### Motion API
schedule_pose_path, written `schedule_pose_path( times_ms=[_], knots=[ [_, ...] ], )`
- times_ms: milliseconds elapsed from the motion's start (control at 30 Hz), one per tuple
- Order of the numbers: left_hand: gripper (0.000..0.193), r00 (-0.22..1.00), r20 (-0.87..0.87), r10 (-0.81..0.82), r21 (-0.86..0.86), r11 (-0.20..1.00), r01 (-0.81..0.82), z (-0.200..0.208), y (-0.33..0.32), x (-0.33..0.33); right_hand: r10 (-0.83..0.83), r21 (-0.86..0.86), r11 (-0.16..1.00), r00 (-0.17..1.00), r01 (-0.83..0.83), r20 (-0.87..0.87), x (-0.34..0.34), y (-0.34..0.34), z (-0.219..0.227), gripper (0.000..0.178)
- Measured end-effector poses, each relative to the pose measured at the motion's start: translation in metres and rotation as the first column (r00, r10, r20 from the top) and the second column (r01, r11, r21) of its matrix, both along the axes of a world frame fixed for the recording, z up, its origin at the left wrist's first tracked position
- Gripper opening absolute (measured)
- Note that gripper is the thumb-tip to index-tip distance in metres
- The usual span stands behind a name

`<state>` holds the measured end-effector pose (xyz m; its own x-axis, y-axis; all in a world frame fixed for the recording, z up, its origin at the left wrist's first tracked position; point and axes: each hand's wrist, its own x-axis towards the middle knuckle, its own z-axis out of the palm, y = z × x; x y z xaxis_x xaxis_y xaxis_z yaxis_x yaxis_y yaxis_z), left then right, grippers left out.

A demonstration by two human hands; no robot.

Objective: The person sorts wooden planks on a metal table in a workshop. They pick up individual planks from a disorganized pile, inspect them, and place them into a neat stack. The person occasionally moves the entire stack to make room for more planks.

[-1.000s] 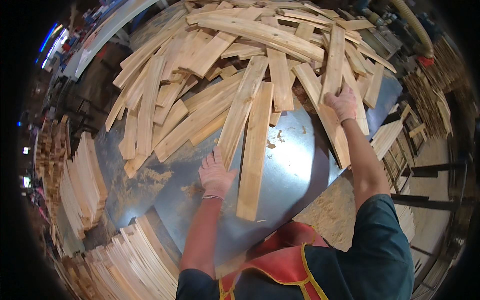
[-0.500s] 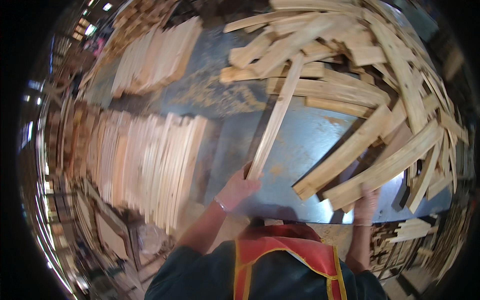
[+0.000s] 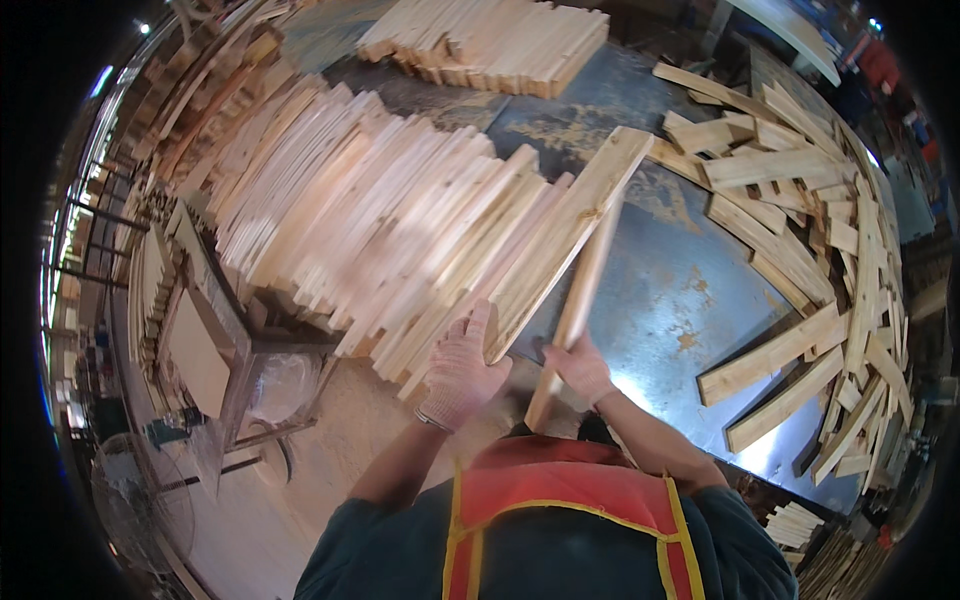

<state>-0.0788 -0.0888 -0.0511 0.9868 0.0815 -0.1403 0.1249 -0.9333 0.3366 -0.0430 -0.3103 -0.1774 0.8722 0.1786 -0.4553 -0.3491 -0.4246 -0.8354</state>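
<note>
In a pale knit glove, my left hand grips the near end of a wooden board, which slants away to the far right beside the row of boards. My right hand, gloved too, is closed around a second board just right of the first. This second board is tilted on its edge and blurred, and its far part passes behind the first. A long row of boards on edge lies to the left of my left hand.
A loose heap of boards covers the right side of the dark metal table. Another stack of boards stands at the far side. Sawdust is scattered on the tabletop. At lower left is a wooden frame stand.
My view has turned left. My right hand has left the heap's near edge and come beside the left with a board in it. My left hand's board now lies along the row.
</note>
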Motion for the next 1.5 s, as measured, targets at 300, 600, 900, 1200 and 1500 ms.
schedule_pose_path(
  times_ms=[300, 600, 900, 1200, 1500],
  knots=[
    [0.096, 0.976, -0.186, 0.111, -0.389, 0.904, -0.177, 0.017, 0.023, 0.001, 0.324, 0.817, 0.42, 0.775, 0.396, -0.543, 0.042, 0.024, 0.031, 0.052],
    [0.072, 0.961, 0.245, -0.128, -0.066, 0.987, 0.148, 0.026, 0.021, 0.033, 0.155, 0.4, 0.916, 0.923, -0.001, -0.353, 0.018, -0.012, 0.085, 0.053],
    [0.036, 0.814, -0.466, -0.348, 0.457, 0.692, 0.558, 0.081, 0.05, 0.087, 0.161, -0.298, 0.945, 0.599, 0.137, 0.785, 0.055, -0.137, 0.106, 0.058],
    [0.036, 0.943, -0.26, 0.209, 0.23, 0.962, -0.15, -0.011, 0.164, 0.137, -0.532, -0.856, 0.02, 0.731, 0.516, 0.428, -0.01, -0.296, 0.007, 0.094],
    [0.04, 0.869, -0.49, 0.064, -0.801, 0.361, -0.478, -0.045, 0.254, 0.126, -0.821, -0.704, 0.09, 0.453, 0.705, 0.348, -0.002, -0.205, -0.003, 0.103]
  ],
)
